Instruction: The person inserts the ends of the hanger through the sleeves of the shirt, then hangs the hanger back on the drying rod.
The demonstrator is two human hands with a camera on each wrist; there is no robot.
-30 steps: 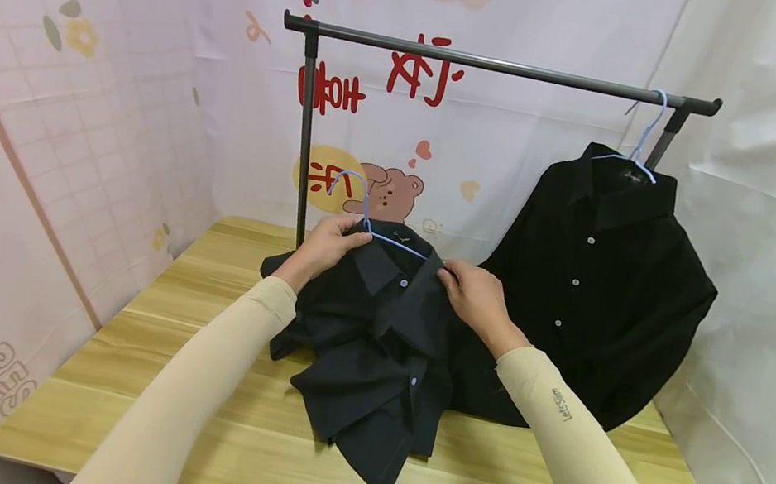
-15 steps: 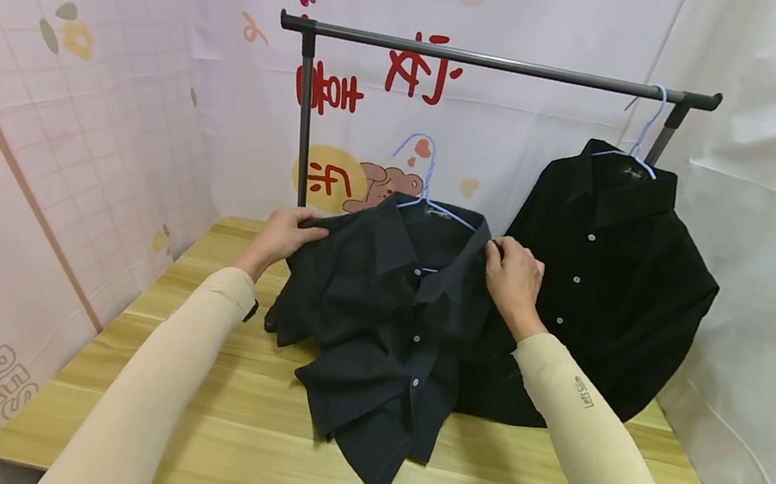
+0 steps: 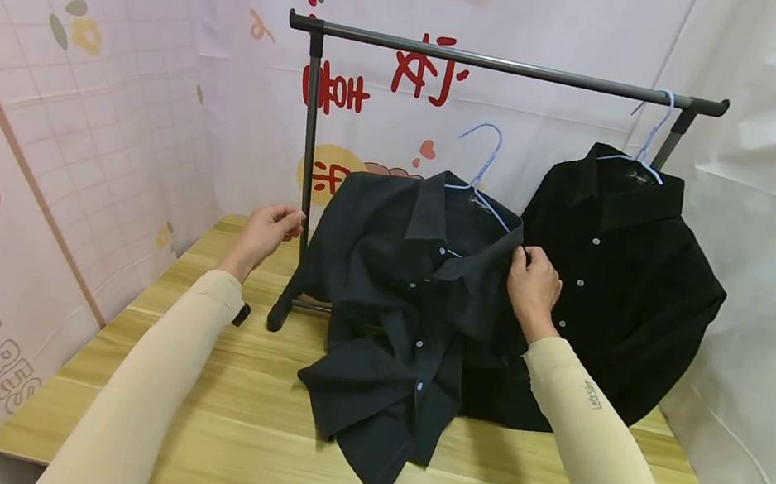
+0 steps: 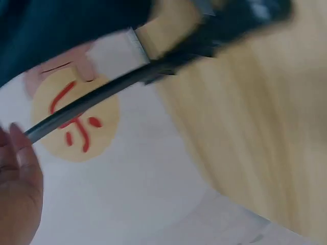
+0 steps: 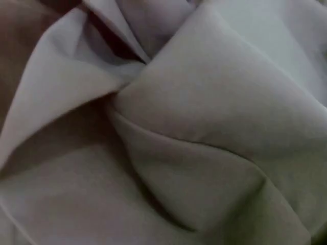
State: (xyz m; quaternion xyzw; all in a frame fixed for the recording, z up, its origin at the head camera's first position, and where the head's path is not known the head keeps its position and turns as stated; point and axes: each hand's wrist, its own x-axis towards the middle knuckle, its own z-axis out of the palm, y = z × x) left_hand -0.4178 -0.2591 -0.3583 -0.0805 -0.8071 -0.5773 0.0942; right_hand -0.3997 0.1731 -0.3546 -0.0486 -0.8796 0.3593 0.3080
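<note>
A dark button-up shirt (image 3: 387,250) on a light-blue wire hanger (image 3: 491,157) is lifted at its collar, while its lower hem lies on the table. My right hand (image 3: 535,285) pinches the shirt beside the collar on the right. In the right wrist view only folds of its fabric (image 5: 204,112) show. My left hand (image 3: 265,232) is off the shirt, to its left, near the rack's left post (image 3: 311,122). Nothing sits between its loosely bent fingers; the left wrist view has the left hand (image 4: 20,189) at its left edge.
A metal clothes rack (image 3: 505,65) stands on the wooden table (image 3: 239,429). From its right end hangs another black shirt (image 3: 622,285) on a blue hanger (image 3: 651,135). Behind is a printed curtain (image 3: 245,87).
The dark shirt and its hanger have risen and moved right. My left hand has gone from the collar to the shoulder, then off it to the left. My right hand moved right with the shirt.
</note>
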